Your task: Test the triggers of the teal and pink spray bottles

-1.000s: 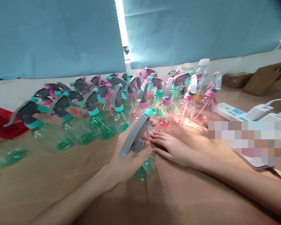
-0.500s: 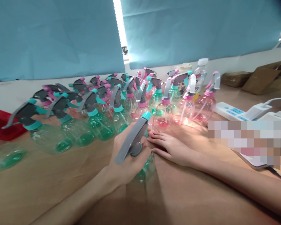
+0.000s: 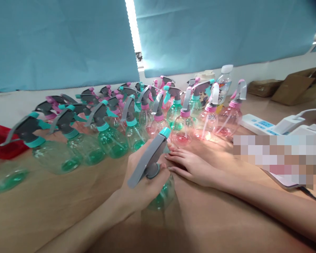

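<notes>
My left hand is wrapped round the neck of a green spray bottle that stands on the brown table. Its grey trigger head with a teal nozzle sticks up above my fingers. My right hand lies flat on the table just right of the bottle, fingers stretched out and close together, fingertips near the trigger head. It holds nothing.
Several green spray bottles and pink spray bottles with grey triggers stand in rows behind my hands. A red tray sits at the far left. A white power strip, plugs and cardboard boxes lie to the right. Blue curtains hang behind.
The trigger head in my left hand has tilted slightly further left and down. My right hand has stayed put.
</notes>
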Tool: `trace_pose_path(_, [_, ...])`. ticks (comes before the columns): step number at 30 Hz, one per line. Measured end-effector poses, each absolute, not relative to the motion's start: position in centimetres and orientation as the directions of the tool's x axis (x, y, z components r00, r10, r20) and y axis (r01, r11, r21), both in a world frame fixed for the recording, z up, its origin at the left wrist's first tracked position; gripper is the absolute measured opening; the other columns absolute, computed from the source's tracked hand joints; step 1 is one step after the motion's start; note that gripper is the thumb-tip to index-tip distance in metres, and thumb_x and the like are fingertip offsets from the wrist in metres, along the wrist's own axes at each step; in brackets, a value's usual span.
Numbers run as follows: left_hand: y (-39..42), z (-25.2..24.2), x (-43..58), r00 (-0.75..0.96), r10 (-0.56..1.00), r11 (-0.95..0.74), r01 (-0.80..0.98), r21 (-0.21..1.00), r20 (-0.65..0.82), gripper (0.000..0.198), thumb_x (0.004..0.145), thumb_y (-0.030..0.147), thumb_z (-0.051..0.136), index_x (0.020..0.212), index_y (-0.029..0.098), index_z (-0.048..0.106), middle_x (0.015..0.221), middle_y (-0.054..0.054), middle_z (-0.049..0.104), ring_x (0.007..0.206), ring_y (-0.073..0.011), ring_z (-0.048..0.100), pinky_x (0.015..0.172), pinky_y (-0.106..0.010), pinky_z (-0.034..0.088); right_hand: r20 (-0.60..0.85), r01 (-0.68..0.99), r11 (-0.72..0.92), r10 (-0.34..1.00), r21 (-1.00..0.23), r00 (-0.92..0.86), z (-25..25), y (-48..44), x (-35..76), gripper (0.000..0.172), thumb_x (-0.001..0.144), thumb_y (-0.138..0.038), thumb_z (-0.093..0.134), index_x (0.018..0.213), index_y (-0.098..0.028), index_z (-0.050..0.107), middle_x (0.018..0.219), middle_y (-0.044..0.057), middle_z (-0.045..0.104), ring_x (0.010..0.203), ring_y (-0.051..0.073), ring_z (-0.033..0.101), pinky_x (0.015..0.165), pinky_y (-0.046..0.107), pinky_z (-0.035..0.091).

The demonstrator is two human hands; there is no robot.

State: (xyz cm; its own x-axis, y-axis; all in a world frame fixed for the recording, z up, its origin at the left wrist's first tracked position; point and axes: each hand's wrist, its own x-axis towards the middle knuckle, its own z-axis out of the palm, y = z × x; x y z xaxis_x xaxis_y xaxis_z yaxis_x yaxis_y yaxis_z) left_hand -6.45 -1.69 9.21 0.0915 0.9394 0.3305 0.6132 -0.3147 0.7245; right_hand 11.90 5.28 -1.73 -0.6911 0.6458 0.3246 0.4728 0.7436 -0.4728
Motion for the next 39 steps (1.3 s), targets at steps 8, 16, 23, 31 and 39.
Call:
trace_pose_path(8, [-1.6,8.3,-6.0,0.092,0.95,-0.305,0.489,0.817,0.299,0.027,0.073,0.02,0.054,0.1,0.022,0.058,0.081,0.0,0.063,0.067,-0.0155,0.06,0.064,-0.027,0.054,0.311,0.481,0.745,0.644,-0.461,-0.699,-1.9,5.3,11.9,0.041,0.099,-0.038,0.046,0.131,-0.017,0.06,0.14,0.013,0.057,0.135,0.029,0.047,0.111,0.05,0.04])
trace_pose_path(16, [-1.7,8.0,-6.1,0.08,0.957,-0.282,0.5,0.819,0.28,0.043,0.08,0.02,0.055,0.123,0.024,0.055,0.093,-0.001,0.068,0.071,-0.0148,0.065,0.069,-0.028,0.056,0.307,0.484,0.746,0.644,-0.458,-0.701,-1.7,5.3,11.9,0.042,0.1,-0.038,0.046,0.134,-0.018,0.058,0.139,0.013,0.058,0.133,0.03,0.048,0.11,0.049,0.041])
trace_pose_path(23, [-1.5,7.3,-6.2,0.086,0.946,-0.316,0.456,0.832,0.312,0.042,0.081,0.017,0.058,0.123,0.022,0.056,0.1,-0.001,0.069,0.075,-0.0129,0.066,0.066,-0.023,0.055,0.324,0.466,0.754,0.634,-0.463,-0.702,-1.9,5.4,11.9,0.041,0.099,-0.038,0.047,0.132,-0.017,0.06,0.139,0.013,0.057,0.131,0.03,0.051,0.109,0.051,0.042])
trace_pose_path(31, [-1.3,7.1,-6.0,0.047,0.931,-0.334,0.509,0.793,0.362,0.039,0.082,0.015,0.057,0.121,0.022,0.057,0.096,0.002,0.071,0.078,-0.0118,0.068,0.07,-0.022,0.055,0.334,0.473,0.756,0.635,-0.453,-0.696,-1.9,5.4,11.9,0.04,0.099,-0.038,0.048,0.131,-0.017,0.06,0.139,0.013,0.058,0.13,0.03,0.051,0.109,0.049,0.043])
trace_pose_path(39, [-1.2,7.1,-6.0,0.065,0.931,-0.345,0.473,0.811,0.358,0.047,0.082,0.011,0.057,0.127,0.026,0.055,0.104,0.002,0.073,0.081,-0.0127,0.07,0.069,-0.023,0.057,0.327,0.472,0.76,0.63,-0.446,-0.705,-2.1,5.5,11.9,0.041,0.099,-0.038,0.047,0.132,-0.016,0.06,0.139,0.013,0.058,0.13,0.029,0.051,0.109,0.049,0.042])
